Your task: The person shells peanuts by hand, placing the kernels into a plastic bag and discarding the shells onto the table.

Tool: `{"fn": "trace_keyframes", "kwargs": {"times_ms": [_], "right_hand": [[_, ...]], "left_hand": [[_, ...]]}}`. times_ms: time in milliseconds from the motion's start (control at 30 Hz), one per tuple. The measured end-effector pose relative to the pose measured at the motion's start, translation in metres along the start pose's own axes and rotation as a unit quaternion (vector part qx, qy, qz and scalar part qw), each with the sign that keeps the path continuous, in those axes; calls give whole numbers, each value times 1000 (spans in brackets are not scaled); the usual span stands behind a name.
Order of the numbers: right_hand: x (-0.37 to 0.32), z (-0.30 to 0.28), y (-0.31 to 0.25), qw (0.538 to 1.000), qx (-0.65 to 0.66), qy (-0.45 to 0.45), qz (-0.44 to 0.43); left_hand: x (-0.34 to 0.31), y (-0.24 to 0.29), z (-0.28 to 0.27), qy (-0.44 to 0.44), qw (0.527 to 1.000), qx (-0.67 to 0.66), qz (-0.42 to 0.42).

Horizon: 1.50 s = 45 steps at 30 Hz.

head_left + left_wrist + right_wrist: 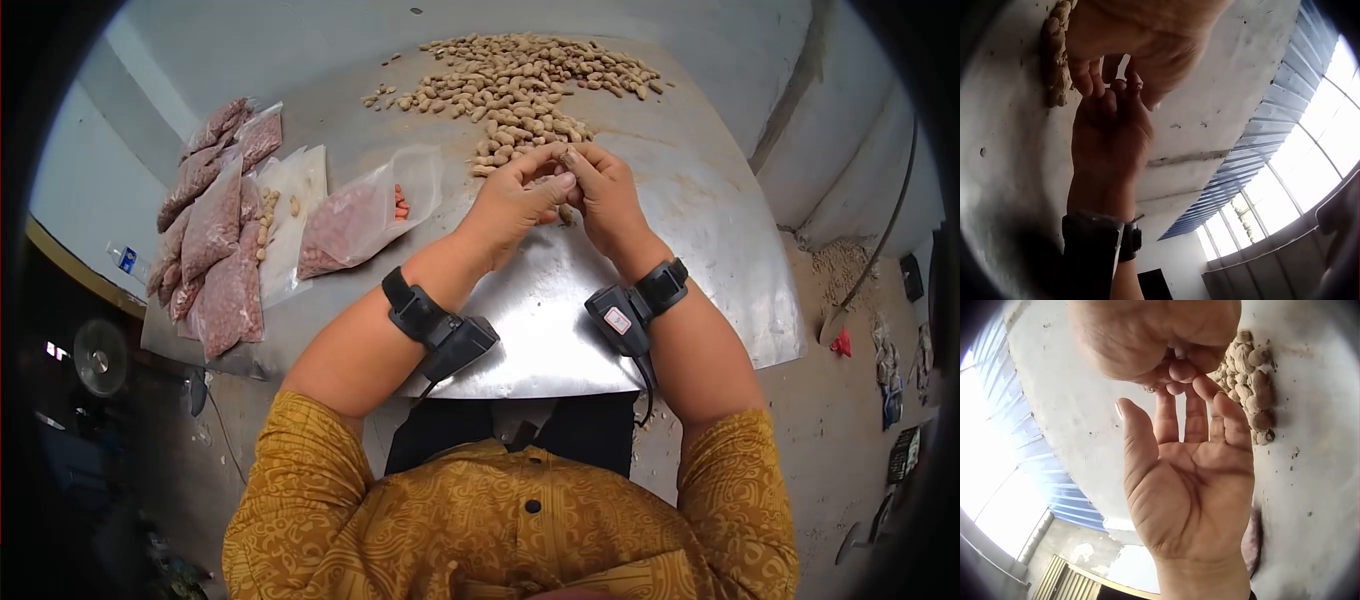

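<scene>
My two hands meet at the fingertips just in front of the peanut pile point(535, 125). The left hand point(515, 205) has its palm turned up in the right wrist view, fingers loosely straight and thumb apart, its fingertips touching the other hand. The right hand point(607, 198) curls its fingers and pinches a small brownish peanut point(568, 156) at the fingertips. Most of that peanut is hidden by the fingers; a bit of rough shell point(1139, 85) shows in the left wrist view. Just below the joined hands a peanut point(567, 215) shows against the metal table point(690, 290).
On the left, several filled bags of reddish kernels point(215, 225) are heaped up. Beside them lies an open clear bag point(345, 230) with kernels inside. A few unshelled peanuts point(266, 220) rest on flat plastic bags. Scraps lie on the floor point(845, 265) at right.
</scene>
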State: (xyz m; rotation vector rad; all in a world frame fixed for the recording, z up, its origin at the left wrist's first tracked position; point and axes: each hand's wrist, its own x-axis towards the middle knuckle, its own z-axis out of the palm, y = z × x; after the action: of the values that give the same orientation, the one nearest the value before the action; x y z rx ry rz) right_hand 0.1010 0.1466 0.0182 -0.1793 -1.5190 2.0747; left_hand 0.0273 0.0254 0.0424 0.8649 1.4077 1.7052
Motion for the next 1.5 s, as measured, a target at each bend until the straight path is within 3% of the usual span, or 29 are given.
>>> {"fn": "trace_keyframes", "kwargs": {"times_ms": [200,400,600,800,1000,1100,1200,1300,1500], "right_hand": [[-1,12,1,998,12,26,54],[-4,14,-2,995,-88,-17,51],[-3,12,4,991,-116,-50,38],[-8,21,5,988,-142,-66,16],[-9,16,1,968,-223,-118,-5],[-10,19,2,971,-211,-110,-16],[-11,21,9,988,-134,-71,-13],[-10,21,11,996,-69,-57,-5],[-8,20,15,999,-12,-24,-19]], "left_hand": [[3,-20,-16,41,998,-47,22],[-5,-16,-25,20,994,-104,19],[-4,-24,-31,22,997,-69,40],[-4,-25,-37,44,990,-134,1],[-10,-18,-38,37,998,-14,45],[-11,-19,-37,43,996,-7,72],[-6,-29,-32,44,986,-118,109],[-4,-32,-33,51,986,-113,115],[-3,-32,-33,81,973,-201,74]]}}
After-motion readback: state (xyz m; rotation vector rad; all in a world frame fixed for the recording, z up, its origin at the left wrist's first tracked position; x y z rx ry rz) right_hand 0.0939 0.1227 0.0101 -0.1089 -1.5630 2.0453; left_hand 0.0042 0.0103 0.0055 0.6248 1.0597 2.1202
